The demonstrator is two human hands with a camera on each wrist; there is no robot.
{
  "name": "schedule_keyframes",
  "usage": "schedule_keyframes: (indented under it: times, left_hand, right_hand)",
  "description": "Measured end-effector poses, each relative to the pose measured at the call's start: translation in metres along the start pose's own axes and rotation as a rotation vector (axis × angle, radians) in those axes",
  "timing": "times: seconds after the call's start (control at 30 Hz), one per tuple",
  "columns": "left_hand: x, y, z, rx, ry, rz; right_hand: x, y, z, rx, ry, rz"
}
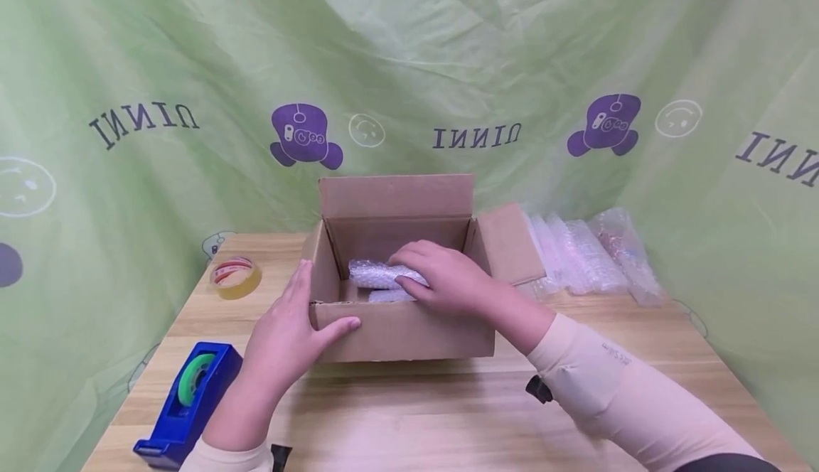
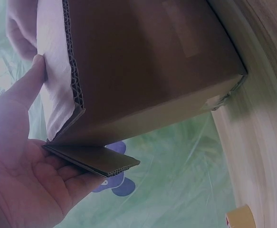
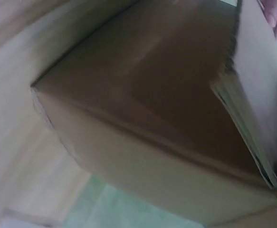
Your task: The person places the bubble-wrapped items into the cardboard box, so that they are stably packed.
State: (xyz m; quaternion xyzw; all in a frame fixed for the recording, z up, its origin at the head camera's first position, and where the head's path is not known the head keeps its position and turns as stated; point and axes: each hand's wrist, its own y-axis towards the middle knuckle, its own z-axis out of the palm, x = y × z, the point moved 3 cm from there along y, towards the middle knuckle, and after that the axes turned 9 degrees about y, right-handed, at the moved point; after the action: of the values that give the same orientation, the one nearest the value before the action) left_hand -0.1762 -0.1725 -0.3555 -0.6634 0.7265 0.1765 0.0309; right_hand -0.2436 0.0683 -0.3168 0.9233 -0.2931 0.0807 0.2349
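Observation:
An open cardboard box (image 1: 409,333) stands on the table with its flaps folded outward. My right hand (image 1: 451,276) reaches into it and grips a bubble-wrapped roll (image 1: 377,274), thumb on the near side and fingers over the far side. Just under that roll, another bubble-wrapped piece (image 1: 387,296) shows in the box. At the box's near left corner my left hand (image 1: 281,337) rests with fairly straight fingers along the left flap (image 2: 93,159) and the thumb on the front flap (image 2: 57,71). In the right wrist view the box's outside fills most of the picture, and the roll is hidden.
Several bubble-wrapped packs (image 1: 582,255) lie right of the box, partly behind its right flap (image 1: 510,244). A roll of clear yellowish tape (image 1: 237,286) sits at the back left. A blue tape dispenser (image 1: 185,408) with green tape stands near my left forearm. A green printed cloth (image 1: 409,67) hangs behind the table.

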Motion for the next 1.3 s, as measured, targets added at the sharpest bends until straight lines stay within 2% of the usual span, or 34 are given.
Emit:
schedule_keyframes:
  times: [0.13,0.27,0.37,0.43,0.53,0.57,0.67,0.8,0.9,1.13,1.3]
  left_hand:
    - [0.0,0.0,0.001,0.008,0.0,-0.002]
    - [0.0,0.001,0.001,0.011,-0.006,-0.005]
    - [0.001,0.001,0.0,0.009,-0.008,-0.012]
    - [0.001,0.001,-0.001,0.011,-0.006,-0.014]
    - [0.001,0.001,0.0,0.013,-0.004,-0.011]
    - [0.0,0.001,0.0,0.013,-0.003,-0.01]
    - [0.001,0.0,0.0,0.012,-0.003,-0.008]
    - [0.002,-0.001,0.0,0.016,0.001,-0.011]
    - [0.002,-0.001,0.0,0.018,0.003,-0.013]
    - [0.0,0.0,-0.001,0.015,0.0,-0.014]
    - [0.0,0.0,0.0,0.014,-0.002,-0.012]
  right_hand:
    - [-0.002,-0.006,-0.03,-0.09,0.101,-0.009]
    - [-0.007,-0.014,-0.077,-0.171,0.204,0.025]
    - [-0.019,-0.022,-0.114,-0.27,0.242,0.118]
    - [-0.033,-0.029,-0.135,-0.359,0.265,0.22]
    - [-0.061,-0.043,-0.156,-0.48,0.272,0.371]
    - [-0.072,-0.047,-0.159,-0.497,0.274,0.423]
    - [-0.106,-0.059,-0.157,-0.459,0.282,0.563]
    - [-0.149,-0.074,-0.132,-0.283,0.262,0.714]
    - [-0.171,-0.08,-0.11,-0.164,0.205,0.778]
    - [-0.192,-0.087,-0.069,0.021,0.058,0.817]
    - [-0.2,-0.095,-0.05,0.124,-0.002,0.809]
